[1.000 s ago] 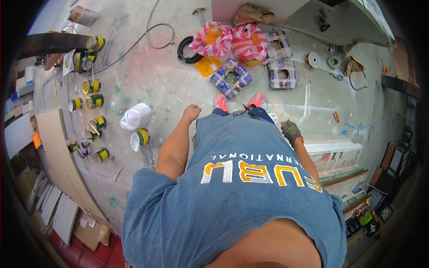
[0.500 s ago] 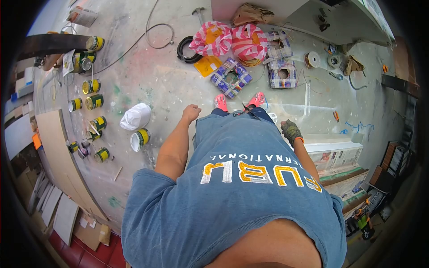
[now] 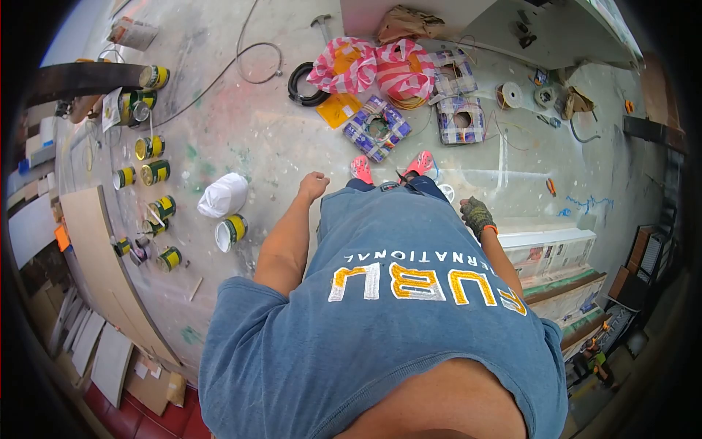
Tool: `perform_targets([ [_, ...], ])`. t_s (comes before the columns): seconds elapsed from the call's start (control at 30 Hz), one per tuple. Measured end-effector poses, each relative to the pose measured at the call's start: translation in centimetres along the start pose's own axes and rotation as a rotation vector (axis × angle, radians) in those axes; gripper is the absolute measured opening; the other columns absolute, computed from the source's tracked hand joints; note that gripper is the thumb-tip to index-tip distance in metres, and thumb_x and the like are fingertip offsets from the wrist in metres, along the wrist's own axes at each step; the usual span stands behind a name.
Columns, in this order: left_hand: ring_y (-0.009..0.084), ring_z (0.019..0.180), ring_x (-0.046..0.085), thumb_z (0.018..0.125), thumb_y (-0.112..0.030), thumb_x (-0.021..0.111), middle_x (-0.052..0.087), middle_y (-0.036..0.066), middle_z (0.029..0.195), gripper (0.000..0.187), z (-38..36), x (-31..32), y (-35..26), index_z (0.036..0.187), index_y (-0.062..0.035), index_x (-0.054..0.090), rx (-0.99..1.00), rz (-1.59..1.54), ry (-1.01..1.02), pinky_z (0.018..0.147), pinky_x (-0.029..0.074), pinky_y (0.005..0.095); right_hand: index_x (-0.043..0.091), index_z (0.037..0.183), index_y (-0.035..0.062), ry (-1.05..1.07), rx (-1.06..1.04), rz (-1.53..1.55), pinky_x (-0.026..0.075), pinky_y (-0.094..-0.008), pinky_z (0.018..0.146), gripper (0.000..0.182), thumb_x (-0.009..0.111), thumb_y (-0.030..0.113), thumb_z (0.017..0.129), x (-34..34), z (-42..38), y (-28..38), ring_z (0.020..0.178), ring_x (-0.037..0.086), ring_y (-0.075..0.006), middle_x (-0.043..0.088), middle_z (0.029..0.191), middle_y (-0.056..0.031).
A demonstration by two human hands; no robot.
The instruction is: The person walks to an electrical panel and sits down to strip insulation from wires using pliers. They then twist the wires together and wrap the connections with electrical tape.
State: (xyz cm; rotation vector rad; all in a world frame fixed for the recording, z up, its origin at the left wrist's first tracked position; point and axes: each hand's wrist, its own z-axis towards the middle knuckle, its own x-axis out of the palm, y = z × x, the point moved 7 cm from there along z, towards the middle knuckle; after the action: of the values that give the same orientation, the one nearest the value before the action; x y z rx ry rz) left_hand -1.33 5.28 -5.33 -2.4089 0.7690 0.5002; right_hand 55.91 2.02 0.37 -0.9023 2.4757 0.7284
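My left hand (image 3: 314,185), bare, hangs beside my hip with its fingers loosely curled and nothing showing in them. On the other side, my right hand (image 3: 477,214) wears a dark green patterned glove with an orange cuff. Its fingers are closed too, and I see no object in them. Both hands are beside my blue shirt (image 3: 409,241), above the floor. Between them, my pink shoes (image 3: 361,169) point at a purple-and-white wrapped coil (image 3: 377,128). A white bag (image 3: 223,195) and an open paint can (image 3: 231,233) stand left of my left arm.
Several yellow-and-green cans (image 3: 155,172) line the left floor near a long board (image 3: 110,249). Ahead are striped pink bags (image 3: 404,69), a black coil (image 3: 300,86), a hammer (image 3: 322,26) and a wire spool (image 3: 510,95). Orange-handled pliers (image 3: 550,187) and newspaper-covered panels (image 3: 556,252) are at right.
The view has shifted very slightly, moving the cans and boards at left a little in the frame. Both of my hands keep the same pose.
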Motion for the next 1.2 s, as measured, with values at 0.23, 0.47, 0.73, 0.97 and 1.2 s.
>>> perform_targets([
  [0.23, 0.0346, 0.116, 0.062, 0.082, -0.036, 0.069, 0.067, 0.021, 0.12, 0.046, -0.4, 0.0, -0.6, 0.117, -0.0049, 0.07, 0.007, 0.012, -0.01, 0.101, 0.047, 0.0401, 0.067, 0.107, 0.0055, 0.0, -0.015, 0.002, 0.049, -0.0474, 0.091, 0.035, 0.055, 0.034, 0.091, -0.1, -0.4, 0.1, 0.106, 0.063, -0.0417, 0.068, 0.108, -0.0251],
  [0.47, 0.0349, 0.116, 0.062, 0.082, -0.035, 0.069, 0.067, 0.022, 0.121, 0.047, -0.4, 0.2, -0.7, 0.117, -0.0042, 0.07, 0.015, 0.014, 0.01, 0.101, 0.047, 0.0403, 0.056, 0.131, 0.0065, -0.133, 0.054, 0.03, 0.045, -0.044, 0.101, 0.049, 0.06, 0.031, 0.088, -0.7, -1.0, -0.5, 0.121, 0.057, -0.0399, 0.058, 0.131, -0.0256],
  [0.73, 0.0352, 0.118, 0.061, 0.082, -0.035, 0.068, 0.066, 0.022, 0.122, 0.048, 0.3, 0.0, -1.1, 0.118, -0.0032, 0.069, 0.096, 0.054, 0.008, 0.102, 0.047, 0.04, 0.059, 0.129, 0.0078, -0.049, 0.069, 0.072, 0.046, -0.042, 0.1, 0.048, 0.06, 0.026, 0.084, 0.4, -2.6, -0.3, 0.117, 0.06, -0.0377, 0.063, 0.123, -0.0245],
  [0.97, 0.0355, 0.119, 0.06, 0.082, -0.036, 0.068, 0.065, 0.022, 0.123, 0.048, 2.2, 0.5, -0.3, 0.117, -0.0036, 0.069, 0.045, 0.013, 0.067, 0.103, 0.046, 0.0398, 0.061, 0.124, 0.007, -0.071, 0.044, 0.107, 0.047, -0.0412, 0.097, 0.045, 0.059, 0.027, 0.084, 0.4, -4.9, 0.3, 0.112, 0.062, -0.0374, 0.066, 0.117, -0.0237],
  [1.2, 0.0317, 0.102, 0.067, 0.08, -0.031, 0.067, 0.071, 0.02, 0.106, 0.035, 2.5, -0.2, -1.6, 0.101, -0.0042, 0.075, 0.113, 0.133, 0.059, 0.091, 0.051, 0.0397, 0.062, 0.124, 0.0087, -0.084, 0.119, 0.137, 0.046, -0.04, 0.098, 0.047, 0.06, 0.025, 0.08, 2.7, -5.9, -1.6, 0.114, 0.062, -0.0352, 0.065, 0.119, -0.0222],
])
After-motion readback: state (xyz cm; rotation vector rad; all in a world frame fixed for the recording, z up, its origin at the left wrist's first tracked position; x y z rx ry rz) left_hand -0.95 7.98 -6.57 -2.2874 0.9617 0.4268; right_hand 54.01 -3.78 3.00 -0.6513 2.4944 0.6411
